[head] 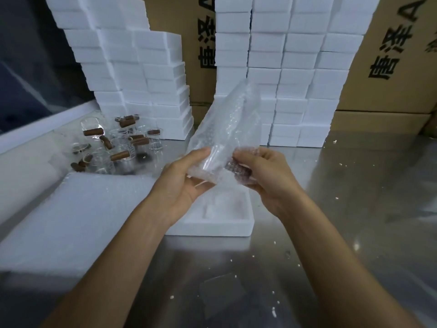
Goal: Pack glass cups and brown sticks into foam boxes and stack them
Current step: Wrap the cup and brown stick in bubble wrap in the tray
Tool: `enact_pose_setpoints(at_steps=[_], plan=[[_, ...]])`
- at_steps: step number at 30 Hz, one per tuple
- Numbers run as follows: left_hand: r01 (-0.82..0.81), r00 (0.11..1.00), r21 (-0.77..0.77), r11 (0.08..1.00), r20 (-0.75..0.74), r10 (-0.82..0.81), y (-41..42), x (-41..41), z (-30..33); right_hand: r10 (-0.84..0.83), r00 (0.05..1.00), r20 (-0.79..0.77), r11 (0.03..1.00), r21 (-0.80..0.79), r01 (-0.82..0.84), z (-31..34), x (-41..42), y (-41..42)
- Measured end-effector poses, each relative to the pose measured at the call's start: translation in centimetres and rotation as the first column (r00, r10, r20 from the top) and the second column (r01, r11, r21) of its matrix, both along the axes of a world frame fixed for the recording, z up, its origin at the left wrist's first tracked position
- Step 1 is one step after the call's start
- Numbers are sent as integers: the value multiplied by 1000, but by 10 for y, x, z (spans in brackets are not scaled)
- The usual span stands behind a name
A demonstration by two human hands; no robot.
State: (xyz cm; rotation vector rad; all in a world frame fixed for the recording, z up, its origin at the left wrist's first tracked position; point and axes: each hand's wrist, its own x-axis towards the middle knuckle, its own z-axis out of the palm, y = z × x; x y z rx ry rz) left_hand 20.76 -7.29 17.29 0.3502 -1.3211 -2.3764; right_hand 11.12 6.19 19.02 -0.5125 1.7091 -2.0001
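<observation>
From the head camera, two bare hands meet over a shiny metal tabletop (354, 209). The left hand (186, 183) holds the low end of a clear bubble bag (227, 129), with its thumb on top and its fingers curled under. The right hand (264, 176) pinches the same end from the other side. A brown stick (237, 169) shows through the bag, just by the right thumb. A glass cup seems to sit inside the bag too, but it is hard to make out. The bag's open end points up and away.

Right under the hands lies an open foam box (220, 223) with a hollow in it. To its left lies a flat pile of white foam sheets (71, 221).

Farther back on the left is a heap of glass cups (123, 147) with more brown sticks (93, 132) on them.

Behind the heap stands a tall stack of closed foam boxes (142, 79). A second stack (295, 79) stands to its right. Brown cardboard cartons (390, 67) with black print stand behind the stacks.

Small white foam crumbs (274, 312) lie here and there on the tabletop.
</observation>
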Motion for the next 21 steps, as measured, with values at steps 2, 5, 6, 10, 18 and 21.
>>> enact_pose_setpoints(at_steps=[2, 5, 6, 10, 18, 21], plan=[[64, 998, -21, 998, 3, -64, 2, 0, -1, -60, 998, -32, 998, -8, 59, -1, 1, -1], [109, 994, -37, 993, 21, -108, 2, 1, 0, -116, 990, -78, 993, -42, 113, -1, 1, -2], [119, 993, -41, 992, 20, -118, 2, 1, 0, -132, 987, -87, 990, -58, 127, -1, 1, -3], [126, 991, -73, 989, 52, -123, 1, 3, 2, -137, 986, -93, 987, -93, 128, -3, 0, -5], [94, 992, -97, 991, 95, -85, -1, 8, 4, -208, 831, -516, 967, 21, 256, -10, -2, -2], [61, 995, -104, 993, 90, -52, -2, 7, 4, -96, 653, -751, 961, 102, 258, -11, -4, 0]])
